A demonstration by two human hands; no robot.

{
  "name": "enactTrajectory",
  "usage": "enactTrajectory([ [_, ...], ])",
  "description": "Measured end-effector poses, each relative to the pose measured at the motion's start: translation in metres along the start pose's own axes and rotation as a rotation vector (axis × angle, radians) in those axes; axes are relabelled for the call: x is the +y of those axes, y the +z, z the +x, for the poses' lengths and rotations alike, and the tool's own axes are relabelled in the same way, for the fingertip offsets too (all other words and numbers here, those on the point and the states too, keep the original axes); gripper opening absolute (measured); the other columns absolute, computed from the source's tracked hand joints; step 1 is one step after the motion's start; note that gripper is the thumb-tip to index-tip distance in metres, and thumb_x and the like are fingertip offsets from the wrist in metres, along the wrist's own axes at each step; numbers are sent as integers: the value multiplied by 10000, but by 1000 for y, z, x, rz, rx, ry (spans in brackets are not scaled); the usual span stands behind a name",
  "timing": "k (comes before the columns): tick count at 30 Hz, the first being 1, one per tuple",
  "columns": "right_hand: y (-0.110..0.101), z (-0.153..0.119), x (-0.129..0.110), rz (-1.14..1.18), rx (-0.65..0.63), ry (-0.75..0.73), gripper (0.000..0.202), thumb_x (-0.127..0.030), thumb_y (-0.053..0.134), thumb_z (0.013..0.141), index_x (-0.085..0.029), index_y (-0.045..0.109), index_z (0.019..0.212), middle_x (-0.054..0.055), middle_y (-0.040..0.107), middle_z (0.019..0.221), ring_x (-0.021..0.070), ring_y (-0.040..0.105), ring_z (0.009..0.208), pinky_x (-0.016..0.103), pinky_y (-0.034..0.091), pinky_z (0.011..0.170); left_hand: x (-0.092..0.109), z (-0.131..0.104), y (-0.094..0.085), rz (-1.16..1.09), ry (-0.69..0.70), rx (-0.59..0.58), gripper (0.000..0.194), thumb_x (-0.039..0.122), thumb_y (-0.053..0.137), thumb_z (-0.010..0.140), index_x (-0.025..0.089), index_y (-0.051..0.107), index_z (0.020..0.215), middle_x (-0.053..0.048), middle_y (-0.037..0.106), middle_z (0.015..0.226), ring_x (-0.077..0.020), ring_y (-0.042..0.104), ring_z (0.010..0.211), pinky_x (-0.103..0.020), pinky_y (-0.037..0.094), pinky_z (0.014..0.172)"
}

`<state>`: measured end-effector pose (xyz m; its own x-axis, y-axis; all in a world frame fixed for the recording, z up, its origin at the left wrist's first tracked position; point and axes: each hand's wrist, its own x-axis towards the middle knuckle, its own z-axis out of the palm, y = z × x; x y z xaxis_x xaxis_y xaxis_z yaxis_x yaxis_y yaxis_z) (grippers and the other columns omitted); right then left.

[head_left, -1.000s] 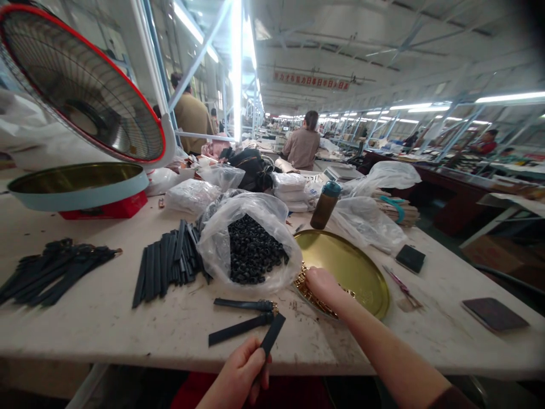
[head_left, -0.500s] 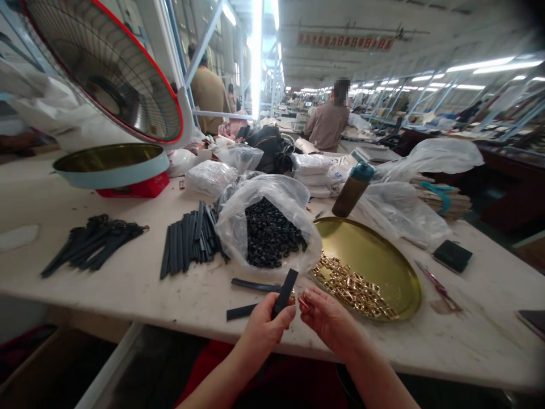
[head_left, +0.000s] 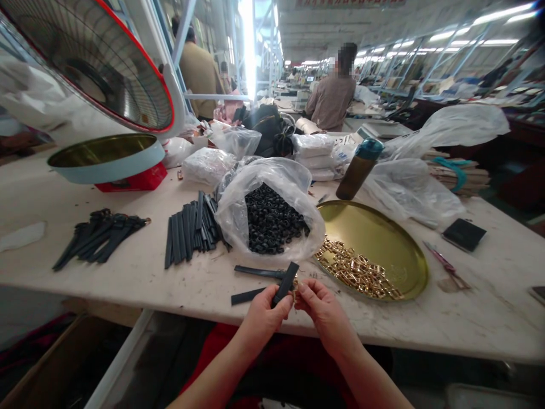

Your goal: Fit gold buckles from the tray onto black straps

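My left hand (head_left: 266, 312) is closed around a short black strap (head_left: 288, 279), which points up and to the right. My right hand (head_left: 322, 311) meets it at the strap's side, thumb and fingers pinched on a small gold buckle (head_left: 295, 285), partly hidden by the fingertips. Beside the left hand lie two more black straps, an upper strap (head_left: 258, 272) and a lower strap (head_left: 247, 296). Just beyond the hands, an open clear plastic bag (head_left: 232, 218) holds many small black loops (head_left: 275, 221). A pile of gold buckles (head_left: 361, 271) rests on a round gold tray (head_left: 374, 227) to the right.
Black strips (head_left: 187, 233) and a bunch of straps with fittings (head_left: 96, 238) lie left. A round tin lid (head_left: 106, 165) tops a red base under a fan (head_left: 106, 68). A bottle (head_left: 359, 170), scissors (head_left: 447, 266) and a dark wallet-like item (head_left: 464, 234) are right. Two people are beyond.
My right hand has come in to the left hand, its fingertips now touching the gold buckle at the strap. The view has tilted down slightly.
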<state>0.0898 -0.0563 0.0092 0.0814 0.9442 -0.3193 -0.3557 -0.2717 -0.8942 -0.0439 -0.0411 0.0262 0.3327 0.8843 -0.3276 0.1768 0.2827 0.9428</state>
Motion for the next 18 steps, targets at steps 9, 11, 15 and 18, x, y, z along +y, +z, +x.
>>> enactTrajectory([
  [9, 10, -19, -7, 174, -193, 173, 277, -411, 708, 664, -180, 608, 779, 12, 626, 837, 149, 563, 817, 290, 431, 784, 3, -10, -12, 483, 372, 59, 191, 283, 467, 828, 178, 621, 867, -41, 624, 798, -176, 541, 757, -271, 392, 711],
  [11, 6, -21, -6, 215, -227, 241, 271, -379, 734, 644, -184, 616, 789, 3, 618, 810, 124, 554, 743, 257, 434, 704, 8, -13, -21, 654, 435, 11, 219, 307, 462, 839, 190, 638, 898, -57, 622, 813, -196, 540, 783, -289, 375, 726],
  [15, -4, -18, 2, 89, -61, 93, 249, -387, 714, 673, -167, 618, 739, -27, 558, 659, 76, 455, 594, 206, 389, 608, 17, -22, -30, 533, 331, -21, 295, 371, 379, 881, 175, 583, 965, -45, 602, 844, -177, 532, 783, -267, 375, 714],
  [18, -6, -15, 5, 104, 30, 14, 240, -376, 721, 668, -180, 587, 703, -46, 531, 611, 75, 452, 582, 199, 386, 599, 8, -32, -29, 373, 162, -74, 328, 400, 322, 896, 163, 543, 845, 14, 512, 660, -132, 469, 617, -232, 353, 593],
])
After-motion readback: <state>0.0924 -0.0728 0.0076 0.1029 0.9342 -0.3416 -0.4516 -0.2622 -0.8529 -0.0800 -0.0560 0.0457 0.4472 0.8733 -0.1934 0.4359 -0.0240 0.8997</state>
